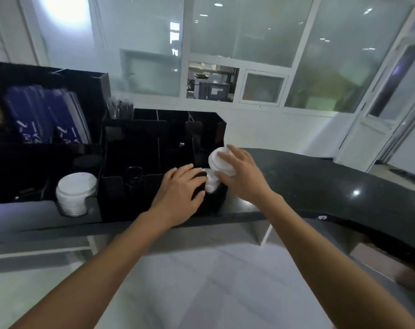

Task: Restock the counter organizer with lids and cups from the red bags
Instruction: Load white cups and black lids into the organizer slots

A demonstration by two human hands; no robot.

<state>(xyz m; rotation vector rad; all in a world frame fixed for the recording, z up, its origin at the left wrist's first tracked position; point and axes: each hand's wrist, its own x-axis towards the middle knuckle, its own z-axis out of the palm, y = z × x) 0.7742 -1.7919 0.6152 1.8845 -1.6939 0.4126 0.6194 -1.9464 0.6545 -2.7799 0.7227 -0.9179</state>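
A black counter organizer [130, 148] stands on the dark counter, split into several slots. My right hand [242, 174] grips a small stack of white lids [219, 160] just above the organizer's front right slot. More white lids [211, 184] sit low in that slot. My left hand [180, 193] rests flat on the organizer's front right wall, fingers spread beside those lids. A fuller stack of white lids [74, 193] fills a round holder further left. No red bags are visible.
Blue printed sleeves [47, 119] stand in a tall black rack at the back left. Black stirrers [119, 109] stick up behind the organizer. The glossy black counter [320, 181] curves away to the right. White floor lies below.
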